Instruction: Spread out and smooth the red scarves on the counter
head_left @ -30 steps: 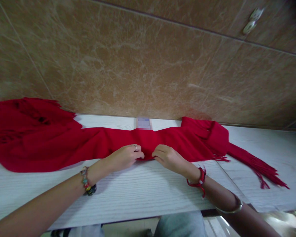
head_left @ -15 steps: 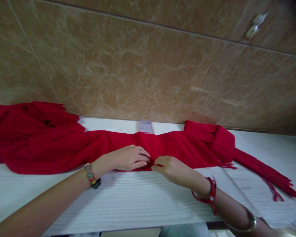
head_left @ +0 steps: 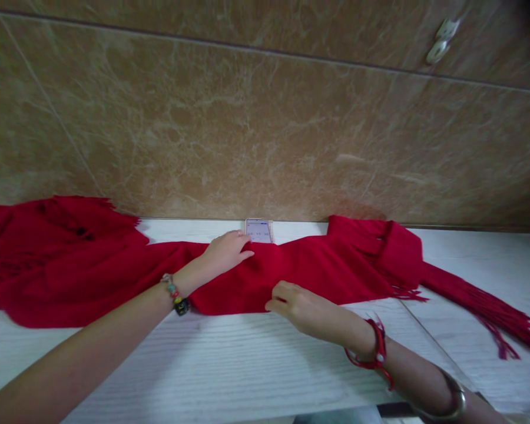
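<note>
A long red scarf (head_left: 327, 265) with fringed ends lies stretched across a white wood-grain table (head_left: 229, 365). My left hand (head_left: 225, 252) rests on the scarf's far edge, fingers stretched flat, close to a phone (head_left: 259, 230) leaning at the wall. My right hand (head_left: 294, 303) is at the scarf's near edge, fingers curled and pinching the cloth there. A beaded bracelet is on my left wrist; a red cord and a metal bangle are on my right.
A brown marble-tiled wall (head_left: 265, 129) rises straight behind the table. The scarf bunches in a heap at the far left (head_left: 48, 247), and its fringe (head_left: 490, 318) trails to the right. A white fitting (head_left: 439, 41) is fixed high on the wall.
My left hand has moved from the scarf's near edge across to its far edge beside the phone. My right hand has stayed at the near edge.
</note>
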The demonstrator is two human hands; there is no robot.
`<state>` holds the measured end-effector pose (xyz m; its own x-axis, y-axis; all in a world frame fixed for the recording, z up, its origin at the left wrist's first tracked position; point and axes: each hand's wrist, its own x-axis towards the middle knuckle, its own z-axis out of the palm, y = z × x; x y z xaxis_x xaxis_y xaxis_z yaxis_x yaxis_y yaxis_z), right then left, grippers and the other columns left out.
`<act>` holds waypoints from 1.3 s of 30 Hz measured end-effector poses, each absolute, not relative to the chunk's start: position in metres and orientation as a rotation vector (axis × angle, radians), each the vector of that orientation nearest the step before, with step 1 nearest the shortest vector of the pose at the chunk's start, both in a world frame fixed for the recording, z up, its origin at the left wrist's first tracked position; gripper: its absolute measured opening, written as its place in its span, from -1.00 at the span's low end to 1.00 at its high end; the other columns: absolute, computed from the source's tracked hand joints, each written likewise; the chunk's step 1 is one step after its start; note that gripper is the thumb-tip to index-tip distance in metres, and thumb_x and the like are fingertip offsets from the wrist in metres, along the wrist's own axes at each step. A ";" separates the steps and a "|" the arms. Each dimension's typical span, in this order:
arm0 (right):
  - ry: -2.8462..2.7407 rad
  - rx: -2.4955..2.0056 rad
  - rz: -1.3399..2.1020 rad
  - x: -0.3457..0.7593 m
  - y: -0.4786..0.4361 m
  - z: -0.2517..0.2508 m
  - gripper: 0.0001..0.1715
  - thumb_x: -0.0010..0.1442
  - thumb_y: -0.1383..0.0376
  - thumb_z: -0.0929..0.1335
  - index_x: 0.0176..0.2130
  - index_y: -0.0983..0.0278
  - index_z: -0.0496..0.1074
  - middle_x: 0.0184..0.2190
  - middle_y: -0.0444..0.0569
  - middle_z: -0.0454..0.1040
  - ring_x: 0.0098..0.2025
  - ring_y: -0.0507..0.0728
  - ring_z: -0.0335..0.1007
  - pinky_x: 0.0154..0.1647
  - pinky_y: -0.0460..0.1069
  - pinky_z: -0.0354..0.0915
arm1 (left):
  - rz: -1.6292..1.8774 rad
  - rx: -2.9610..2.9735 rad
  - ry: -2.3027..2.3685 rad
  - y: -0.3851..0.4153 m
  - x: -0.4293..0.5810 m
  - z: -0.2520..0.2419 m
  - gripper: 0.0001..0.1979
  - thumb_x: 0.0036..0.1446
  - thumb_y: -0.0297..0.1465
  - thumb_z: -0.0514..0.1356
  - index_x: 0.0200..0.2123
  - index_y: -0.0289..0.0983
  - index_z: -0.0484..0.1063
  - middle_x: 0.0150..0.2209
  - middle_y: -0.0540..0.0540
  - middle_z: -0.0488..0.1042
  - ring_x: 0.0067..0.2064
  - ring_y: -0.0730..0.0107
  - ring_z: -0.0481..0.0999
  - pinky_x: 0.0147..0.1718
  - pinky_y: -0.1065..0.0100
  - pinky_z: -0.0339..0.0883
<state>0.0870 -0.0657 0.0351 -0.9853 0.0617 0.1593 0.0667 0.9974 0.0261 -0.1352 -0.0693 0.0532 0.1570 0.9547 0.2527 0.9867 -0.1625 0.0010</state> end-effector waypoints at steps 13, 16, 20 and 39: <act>-2.991 -0.090 0.081 0.089 -0.061 0.034 -0.74 0.18 0.48 0.20 -0.15 0.30 0.35 -0.32 -0.03 0.32 -0.22 0.08 0.18 -0.14 -0.03 0.19 | -0.229 -2.474 -1.892 -0.014 -0.114 0.046 -0.82 -0.03 -0.32 0.21 -0.34 -0.29 0.41 -0.40 -0.07 0.47 -0.38 0.35 0.42 -0.47 0.43 0.19; -2.986 -0.080 0.083 0.089 -0.061 0.034 -0.73 0.19 0.48 0.19 -0.14 0.30 0.35 -0.33 -0.03 0.32 -0.22 0.07 0.18 -0.14 -0.04 0.18 | -0.210 -2.511 -1.900 -0.011 -0.112 0.044 -0.85 -0.03 -0.47 0.16 -0.31 -0.30 0.41 -0.40 -0.06 0.48 -0.39 0.39 0.42 -0.47 0.46 0.20; -2.983 -0.078 0.061 0.088 -0.061 0.034 -0.74 0.19 0.47 0.19 -0.14 0.30 0.35 -0.33 -0.03 0.32 -0.23 0.07 0.17 -0.14 -0.04 0.17 | -0.153 -2.554 -1.887 -0.007 -0.109 0.041 -0.82 -0.02 -0.54 0.08 -0.31 -0.32 0.41 -0.38 -0.09 0.49 -0.39 0.40 0.43 -0.46 0.46 0.21; -3.012 -0.106 0.034 0.087 -0.061 0.034 -0.72 0.17 0.48 0.19 -0.13 0.29 0.33 -0.32 -0.03 0.31 -0.23 0.09 0.15 -0.16 -0.03 0.16 | -0.040 -2.501 -1.762 -0.005 -0.100 0.051 -0.80 0.10 -0.36 0.05 -0.29 -0.34 0.40 -0.28 -0.19 0.46 -0.25 0.27 0.43 -0.31 0.36 0.24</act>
<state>0.0872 -0.0610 0.0336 -0.9894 0.0716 0.1261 0.0687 0.9973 -0.0269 -0.1000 -0.0051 0.0510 0.3377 0.9387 0.0687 0.9409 -0.3347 -0.0518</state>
